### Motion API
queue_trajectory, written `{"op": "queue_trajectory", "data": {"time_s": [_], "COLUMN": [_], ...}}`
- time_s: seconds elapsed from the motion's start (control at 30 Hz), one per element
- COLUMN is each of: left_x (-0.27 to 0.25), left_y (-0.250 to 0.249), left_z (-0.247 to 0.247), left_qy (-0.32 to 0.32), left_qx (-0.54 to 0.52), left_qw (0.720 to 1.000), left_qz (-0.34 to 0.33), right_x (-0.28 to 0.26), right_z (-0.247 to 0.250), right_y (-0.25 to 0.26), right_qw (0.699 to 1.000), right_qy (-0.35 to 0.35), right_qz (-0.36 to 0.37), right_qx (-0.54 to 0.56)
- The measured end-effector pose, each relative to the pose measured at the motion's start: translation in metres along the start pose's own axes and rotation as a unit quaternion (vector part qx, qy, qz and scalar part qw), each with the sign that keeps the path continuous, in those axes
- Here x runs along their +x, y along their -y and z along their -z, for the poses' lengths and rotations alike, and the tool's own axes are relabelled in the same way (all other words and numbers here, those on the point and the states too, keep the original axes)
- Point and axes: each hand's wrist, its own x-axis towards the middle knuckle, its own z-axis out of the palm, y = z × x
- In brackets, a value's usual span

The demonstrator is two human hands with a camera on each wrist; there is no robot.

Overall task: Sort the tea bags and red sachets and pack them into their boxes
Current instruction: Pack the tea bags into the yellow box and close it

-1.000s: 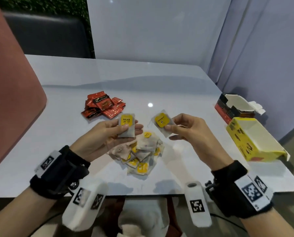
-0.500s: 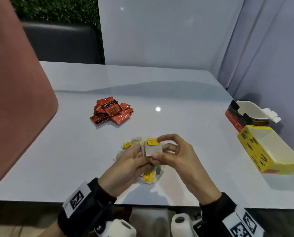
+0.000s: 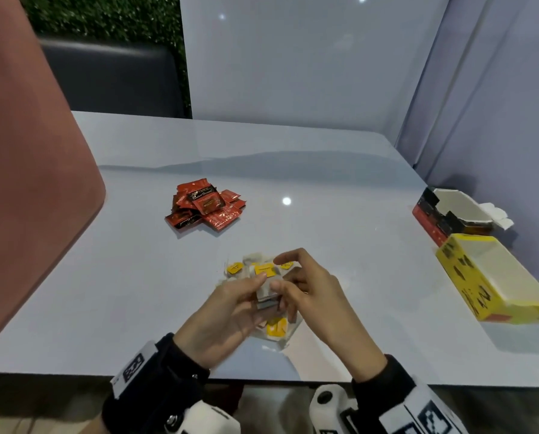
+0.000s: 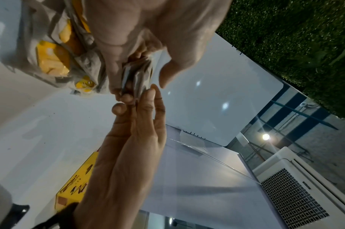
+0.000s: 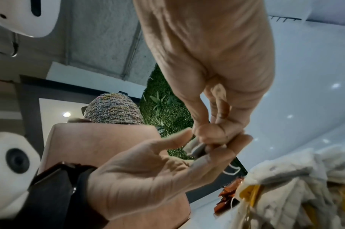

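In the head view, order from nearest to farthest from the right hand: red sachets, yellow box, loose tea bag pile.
From the right hand:
1. Loose tea bag pile, directly beneath it.
2. Red sachets, far left.
3. Yellow box, right edge.

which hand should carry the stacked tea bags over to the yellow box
Probably the right hand. The yellow box lies open on the table's right side, nearer that hand, with bare table between. Both hands pinch the tea bags now, so the left hand would only need to let go.
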Motion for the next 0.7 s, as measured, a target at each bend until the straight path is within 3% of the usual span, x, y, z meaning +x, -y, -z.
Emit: {"op": "queue_trajectory", "data": {"time_s": [0.17,0.33,0.4,0.47,0.53,0.7], "left_x": [0.000,-0.009,-0.010,-0.009,-0.007,-0.003], "left_y": [-0.007,-0.019,-0.020,-0.019,-0.017,-0.012], "left_z": [0.018,0.036,0.038,0.040,0.041,0.039], "left_qy": [-0.081,-0.113,-0.120,-0.119,-0.115,-0.098], "left_qx": [-0.002,-0.006,0.002,0.006,0.014,0.049], "left_qw": [0.997,0.994,0.993,0.992,0.993,0.993], "left_qz": [-0.004,0.002,0.016,0.027,0.032,0.034], "right_x": [-0.001,-0.011,-0.016,-0.016,-0.015,-0.009], "right_z": [0.006,0.002,-0.009,-0.018,-0.022,-0.015], "right_y": [0.001,-0.018,-0.023,-0.030,-0.036,-0.054], "right_qw": [0.977,0.890,0.857,0.844,0.844,0.903], "right_qy": [-0.014,0.097,0.097,0.092,0.074,0.062], "right_qz": [0.061,0.039,0.031,0.024,0.017,-0.021], "right_qx": [-0.204,-0.444,-0.505,-0.527,-0.531,-0.425]}}
